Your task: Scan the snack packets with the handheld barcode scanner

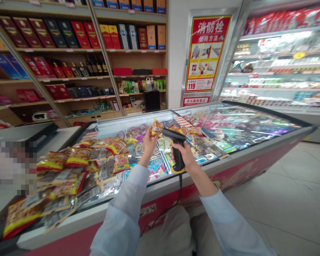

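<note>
My left hand [149, 144] holds up a small yellow and red snack bag [157, 127] over the glass-topped freezer. In my right hand [185, 156] is a black barcode scanner [178, 158], fingers wrapped round its handle. The scanner's head points left and sits close to the bag; whether they touch I cannot tell. A dark cord [180, 188] hangs from the handle in front of the freezer. More snack bags [78, 156] in yellow and red lie heaped on the glass to the left, mixed with clear packs of dark content [105, 169].
The chest freezer [245, 156] stretches to the right, with packaged goods under its glass. Shelves of boxed bottles [80, 33] stand behind it. A red poster [209, 53] hangs on the wall, and a lit display fridge [280, 67] is at the far right.
</note>
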A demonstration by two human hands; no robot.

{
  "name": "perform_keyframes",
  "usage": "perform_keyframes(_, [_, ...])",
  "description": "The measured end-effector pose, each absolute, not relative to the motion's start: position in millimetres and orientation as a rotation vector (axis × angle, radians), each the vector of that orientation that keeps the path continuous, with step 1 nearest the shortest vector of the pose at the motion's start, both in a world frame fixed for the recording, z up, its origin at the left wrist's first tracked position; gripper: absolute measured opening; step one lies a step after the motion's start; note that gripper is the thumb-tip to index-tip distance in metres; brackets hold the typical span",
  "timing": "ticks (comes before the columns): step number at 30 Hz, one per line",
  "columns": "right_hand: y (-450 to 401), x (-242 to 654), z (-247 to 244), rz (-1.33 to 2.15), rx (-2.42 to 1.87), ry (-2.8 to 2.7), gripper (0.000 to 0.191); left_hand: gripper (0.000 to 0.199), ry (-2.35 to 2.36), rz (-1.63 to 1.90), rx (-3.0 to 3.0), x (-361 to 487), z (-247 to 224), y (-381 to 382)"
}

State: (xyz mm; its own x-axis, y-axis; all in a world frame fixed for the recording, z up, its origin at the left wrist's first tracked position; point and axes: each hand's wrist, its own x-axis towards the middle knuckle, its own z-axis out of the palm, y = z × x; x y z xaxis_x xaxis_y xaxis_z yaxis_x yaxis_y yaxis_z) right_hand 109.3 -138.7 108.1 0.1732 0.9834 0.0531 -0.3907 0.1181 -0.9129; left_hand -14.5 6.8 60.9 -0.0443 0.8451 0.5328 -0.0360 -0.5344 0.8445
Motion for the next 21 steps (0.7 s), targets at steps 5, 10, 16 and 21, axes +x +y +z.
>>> perform_keyframes(5, [-138, 110, 109, 1.192, -0.914, -0.843, 0.022, 0.053, 0.858, 1.648, 1.483, -13, 69, -2])
perform_keyframes(10, [-141, 104, 119, 1.185, -0.903, -0.858, 0.022, 0.05, 0.932, 1.68, 1.543, -26, 89, -7])
perform_keyframes(16, [-143, 79, 131, 1.209, -0.863, -0.854, 0.022, 0.049, 1.117, 1.723, 1.646, -105, 121, -22])
perform_keyframes(21, [-135, 42, 124, 1.317, -0.839, -0.849, 0.021, 0.051, 1.597, 1.702, 1.731, -204, 133, -54])
